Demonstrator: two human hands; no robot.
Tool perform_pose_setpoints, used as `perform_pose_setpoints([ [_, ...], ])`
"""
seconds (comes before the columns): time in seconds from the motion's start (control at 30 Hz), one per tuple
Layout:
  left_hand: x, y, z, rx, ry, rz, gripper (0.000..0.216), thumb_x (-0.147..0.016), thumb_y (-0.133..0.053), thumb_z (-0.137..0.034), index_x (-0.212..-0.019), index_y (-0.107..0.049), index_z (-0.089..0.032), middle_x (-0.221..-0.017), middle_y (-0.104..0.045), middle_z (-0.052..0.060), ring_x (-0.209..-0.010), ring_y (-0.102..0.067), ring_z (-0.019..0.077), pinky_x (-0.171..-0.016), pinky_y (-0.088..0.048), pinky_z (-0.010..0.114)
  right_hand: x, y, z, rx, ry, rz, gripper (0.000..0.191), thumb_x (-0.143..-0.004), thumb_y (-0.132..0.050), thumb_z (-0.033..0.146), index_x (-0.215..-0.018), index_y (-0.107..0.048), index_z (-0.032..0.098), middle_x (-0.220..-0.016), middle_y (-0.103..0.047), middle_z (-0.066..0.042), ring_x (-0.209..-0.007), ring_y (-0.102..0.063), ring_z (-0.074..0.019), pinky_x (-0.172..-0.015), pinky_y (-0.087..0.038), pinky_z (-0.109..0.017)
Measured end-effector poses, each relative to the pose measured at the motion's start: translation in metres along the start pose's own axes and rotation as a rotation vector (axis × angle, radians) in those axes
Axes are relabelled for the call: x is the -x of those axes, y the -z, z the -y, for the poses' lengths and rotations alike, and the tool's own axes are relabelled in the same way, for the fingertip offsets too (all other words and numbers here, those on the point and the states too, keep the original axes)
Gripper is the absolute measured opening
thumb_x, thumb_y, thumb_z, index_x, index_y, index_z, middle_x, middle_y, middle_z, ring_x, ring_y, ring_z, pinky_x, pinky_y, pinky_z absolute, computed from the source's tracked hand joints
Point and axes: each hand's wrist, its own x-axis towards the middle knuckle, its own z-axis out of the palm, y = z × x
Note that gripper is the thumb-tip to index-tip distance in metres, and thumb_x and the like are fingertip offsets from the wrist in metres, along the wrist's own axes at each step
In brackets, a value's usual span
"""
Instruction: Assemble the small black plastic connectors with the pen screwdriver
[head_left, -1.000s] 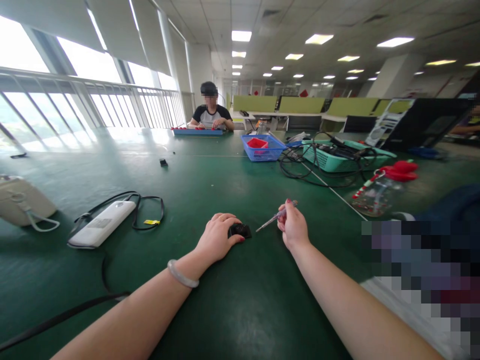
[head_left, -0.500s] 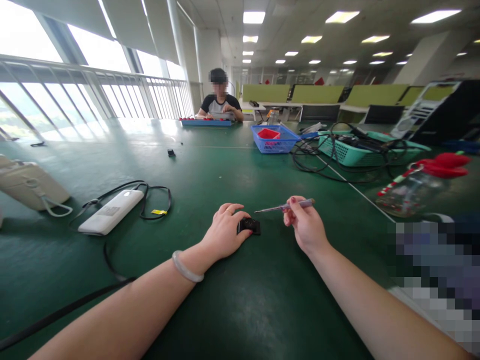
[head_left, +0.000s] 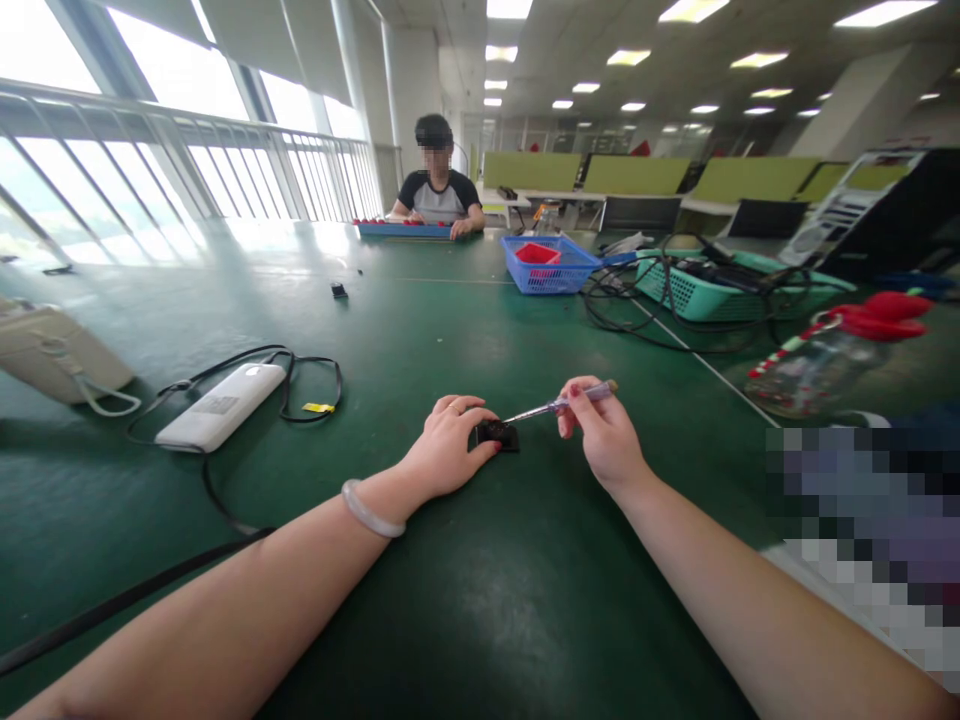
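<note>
On the green tabletop (head_left: 465, 600) lies a small black part (head_left: 510, 437), its detail too small to make out. My left hand (head_left: 451, 445) grips it between thumb and fingers, hiding its left side. A screwdriver (head_left: 559, 404) with a thin metal shaft and a clear purplish handle is pinched in my right hand (head_left: 601, 432). Its shaft points left, and the tip is at the top of the black part; whether they touch I cannot tell.
To the left are a white power bank (head_left: 223, 405) with a black cable and a beige case (head_left: 56, 355). Farther off are a small black piece (head_left: 340, 291), a blue basket (head_left: 551, 280), a green basket (head_left: 690, 300) with cables, and a seated person (head_left: 437, 190). A red-topped bottle (head_left: 832, 365) stands right.
My right hand has brought the screwdriver left, so its tip is now at the black part. My left hand keeps its hold. The view has tilted slightly downward.
</note>
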Motion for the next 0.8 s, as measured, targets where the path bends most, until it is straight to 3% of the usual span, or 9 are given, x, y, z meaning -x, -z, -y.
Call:
perform_pose_setpoints([
  [0.7,0.0015,0.0022,0.0013,0.007,-0.026,0.018,0.031,-0.085,-0.065,-0.036,-0.114,-0.068,-0.025,-0.129,-0.06,0.008,-0.128,-0.045,0.0291,-0.113,-0.035,0.049,-0.0025,0.0076,-0.0052,-0.012,-0.075,0.003,0.037,-0.079,-0.069,0.058,-0.078,-0.059,0.022,-0.063,-0.057,0.003,-0.048,-0.05,-0.0106,-0.047,-0.042,-0.025],
  [0.8,0.0025,0.0036,0.0005,0.0,-0.034,0.023,0.03,-0.085,-0.065,-0.035,-0.114,-0.069,-0.027,-0.129,-0.061,0.007,-0.127,-0.046,0.029,-0.113,-0.036,0.049,-0.0032,0.0096,-0.0065,0.019,-0.057,-0.013,0.037,-0.076,-0.072,0.058,-0.078,-0.061,0.022,-0.066,-0.06,0.002,-0.055,-0.054,-0.0125,-0.054,-0.048,-0.027],
])
